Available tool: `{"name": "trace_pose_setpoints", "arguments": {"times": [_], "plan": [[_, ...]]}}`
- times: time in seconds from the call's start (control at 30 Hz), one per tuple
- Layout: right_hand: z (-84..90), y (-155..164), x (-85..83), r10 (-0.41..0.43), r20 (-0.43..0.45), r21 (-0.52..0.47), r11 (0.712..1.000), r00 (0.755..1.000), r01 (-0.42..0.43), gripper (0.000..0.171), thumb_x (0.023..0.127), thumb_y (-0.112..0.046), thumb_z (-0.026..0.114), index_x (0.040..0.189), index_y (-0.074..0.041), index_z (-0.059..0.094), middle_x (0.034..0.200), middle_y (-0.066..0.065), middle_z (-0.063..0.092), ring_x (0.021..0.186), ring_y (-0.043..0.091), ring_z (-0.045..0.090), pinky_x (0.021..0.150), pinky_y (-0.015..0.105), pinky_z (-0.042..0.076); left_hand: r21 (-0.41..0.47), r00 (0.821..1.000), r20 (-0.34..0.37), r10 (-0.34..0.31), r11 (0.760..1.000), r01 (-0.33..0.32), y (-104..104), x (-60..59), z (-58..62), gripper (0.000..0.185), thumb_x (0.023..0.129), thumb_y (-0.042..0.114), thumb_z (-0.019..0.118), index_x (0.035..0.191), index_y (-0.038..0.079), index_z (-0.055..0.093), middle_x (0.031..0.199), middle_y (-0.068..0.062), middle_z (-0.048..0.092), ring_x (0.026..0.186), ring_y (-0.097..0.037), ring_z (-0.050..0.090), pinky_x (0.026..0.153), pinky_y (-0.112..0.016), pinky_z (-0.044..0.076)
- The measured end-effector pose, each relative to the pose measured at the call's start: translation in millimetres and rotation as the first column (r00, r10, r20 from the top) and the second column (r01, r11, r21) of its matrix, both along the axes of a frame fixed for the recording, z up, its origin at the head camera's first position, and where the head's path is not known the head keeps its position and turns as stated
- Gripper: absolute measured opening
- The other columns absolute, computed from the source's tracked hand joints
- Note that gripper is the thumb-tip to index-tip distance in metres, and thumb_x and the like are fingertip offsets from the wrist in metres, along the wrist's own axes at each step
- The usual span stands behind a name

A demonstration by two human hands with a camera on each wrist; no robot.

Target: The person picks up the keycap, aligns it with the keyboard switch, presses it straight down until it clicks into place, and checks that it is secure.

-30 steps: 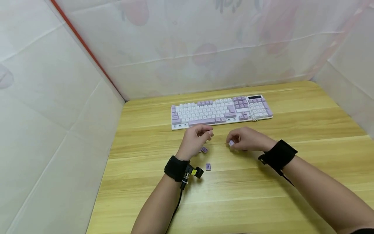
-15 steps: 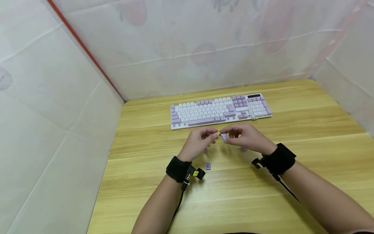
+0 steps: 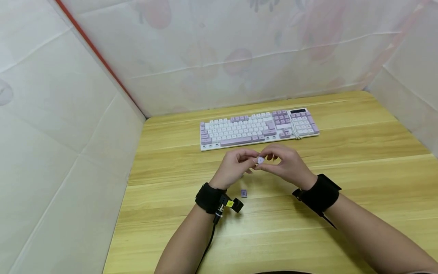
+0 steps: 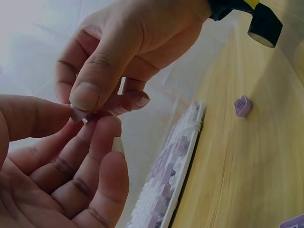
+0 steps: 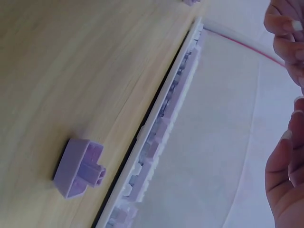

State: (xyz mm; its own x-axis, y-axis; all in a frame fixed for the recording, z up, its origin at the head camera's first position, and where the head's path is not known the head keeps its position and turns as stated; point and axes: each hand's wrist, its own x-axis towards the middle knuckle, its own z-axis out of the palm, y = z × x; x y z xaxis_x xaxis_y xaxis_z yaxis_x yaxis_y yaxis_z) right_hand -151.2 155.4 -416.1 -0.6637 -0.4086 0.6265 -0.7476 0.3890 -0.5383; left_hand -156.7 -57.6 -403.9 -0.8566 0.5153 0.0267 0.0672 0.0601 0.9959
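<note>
Together, the left hand (image 3: 233,166) and right hand (image 3: 285,161) pinch one small pale purple keycap (image 3: 261,160) in front of the keyboard (image 3: 239,131).
Each grip is drawn in to a narrow gap, thumb and fingertips on the keycap, above the worktop (image 3: 273,236). A loose purple keycap (image 3: 244,193) lies near the left wristband (image 3: 208,198); an upturned keycap (image 5: 71,164), stem showing, sits before the keyboard.

two hands (image 3: 234,167) (image 3: 287,161), one held keycap (image 3: 261,160), one keyboard (image 3: 239,131)
</note>
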Motion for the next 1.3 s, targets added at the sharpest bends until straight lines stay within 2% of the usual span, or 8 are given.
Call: {"name": "trace_pose_setpoints", "arguments": {"times": [0.13, 0.27, 0.47, 0.7, 0.83, 1.03, 1.2, 1.3], "plan": [[-2.1, -2, 0.4, -0.012, -0.046, 0.008, 1.000, 0.999, 0.013, 0.037, 0.063, -0.002, 0.090, 0.090, -0.012, 0.067, 0.087, -0.002, 0.067, 0.078, 0.014, 0.057, 0.070, 0.021, 0.045, -0.002, 1.000, 0.014, 0.010, 1.000, -0.010, 1, 0.1, 0.0, 0.023, 0.099, 0.014, 0.061, 0.117, 0.004, 0.069, 0.105, -0.014, 0.072, 0.088, -0.030, 0.068, 0.082, -0.056, 0.055], [-3.7, -2, 0.7, -0.007, -0.055, 0.021, 1.000, 0.998, 0.008, 0.034, 0.066, -0.002, 0.089, 0.090, -0.012, 0.067, 0.086, -0.003, 0.066, 0.076, 0.012, 0.057, 0.070, 0.019, 0.045, -0.019, 1.000, 0.011, 0.015, 1.000, -0.015, 3, 0.1, -0.2, 0.023, 0.099, 0.011, 0.059, 0.117, 0.000, 0.068, 0.106, -0.017, 0.071, 0.089, -0.035, 0.067, 0.081, -0.055, 0.055], [-7.3, -2, 1.3, 0.009, -0.068, 0.047, 0.999, 0.998, -0.006, 0.031, 0.069, -0.004, 0.087, 0.094, -0.013, 0.071, 0.086, -0.004, 0.067, 0.075, 0.010, 0.056, 0.070, 0.016, 0.043, -0.056, 0.999, -0.038, 0.013, 0.998, -0.015, 5, 0.0, -2.1, 0.021, 0.098, 0.013, 0.060, 0.113, 0.002, 0.071, 0.103, -0.012, 0.072, 0.082, -0.023, 0.067, 0.077, -0.049, 0.057], [-15.2, 2, 1.9, 0.014, -0.054, 0.069, 0.998, 0.998, -0.010, 0.032, 0.072, 0.001, 0.084, 0.100, -0.012, 0.074, 0.087, -0.004, 0.069, 0.074, 0.013, 0.059, 0.068, 0.017, 0.046, -0.100, 0.997, -0.074, 0.027, 0.994, -0.034, 3, -0.9, -8.2, 0.019, 0.099, 0.021, 0.061, 0.109, 0.010, 0.073, 0.099, -0.003, 0.073, 0.086, -0.028, 0.069, 0.078, -0.052, 0.056], [-18.2, 3, 2.1, 0.012, -0.033, 0.074, 0.997, 0.999, -0.009, 0.032, 0.074, 0.002, 0.082, 0.102, -0.013, 0.075, 0.088, -0.004, 0.070, 0.076, 0.007, 0.059, 0.066, 0.018, 0.048, -0.139, 0.995, -0.089, 0.037, 0.989, -0.050, 1, -1.7, -10.8, 0.019, 0.099, 0.023, 0.062, 0.110, 0.012, 0.073, 0.098, 0.000, 0.072, 0.084, -0.023, 0.069, 0.075, -0.046, 0.058], [-18.6, -2, 0.5, 0.008, -0.032, 0.064, 0.998, 0.999, -0.006, 0.031, 0.074, 0.002, 0.082, 0.102, -0.010, 0.075, 0.089, -0.001, 0.071, 0.076, 0.011, 0.062, 0.068, 0.015, 0.049, -0.167, 0.991, -0.125, 0.052, 0.983, -0.073, -3, -1.2, -10.4, 0.020, 0.097, 0.027, 0.063, 0.108, 0.014, 0.074, 0.092, -0.004, 0.073, 0.084, -0.026, 0.068, 0.066, -0.030, 0.054], [-17.9, -2, -0.3, -0.001, -0.070, 0.072, 0.997, 0.998, 0.006, 0.031, 0.073, 0.002, 0.082, 0.101, -0.010, 0.075, 0.090, 0.000, 0.072, 0.077, 0.011, 0.062, 0.069, 0.015, 0.048, -0.172, 0.989, -0.129, 0.066, 0.981, -0.088, -1, -1.6, -10.2, 0.020, 0.095, 0.028, 0.067, 0.108, 0.014, 0.074, 0.091, 0.005, 0.073, 0.083, -0.013, 0.068, 0.069, -0.025, 0.053], [-17.2, -1, -0.4, -0.016, -0.078, 0.065, 0.998, 0.997, 0.021, 0.032, 0.072, 0.003, 0.082, 0.100, -0.010, 0.075, 0.090, 0.000, 0.072, 0.078, 0.011, 0.062, 0.069, 0.014, 0.048, -0.154, 0.990, -0.122, 0.069, 0.984, -0.088, 2, -3.2, -10.6, 0.022, 0.096, 0.025, 0.066, 0.112, 0.012, 0.072, 0.092, 0.006, 0.072, 0.082, -0.010, 0.068, 0.071, -0.025, 0.054]]}}
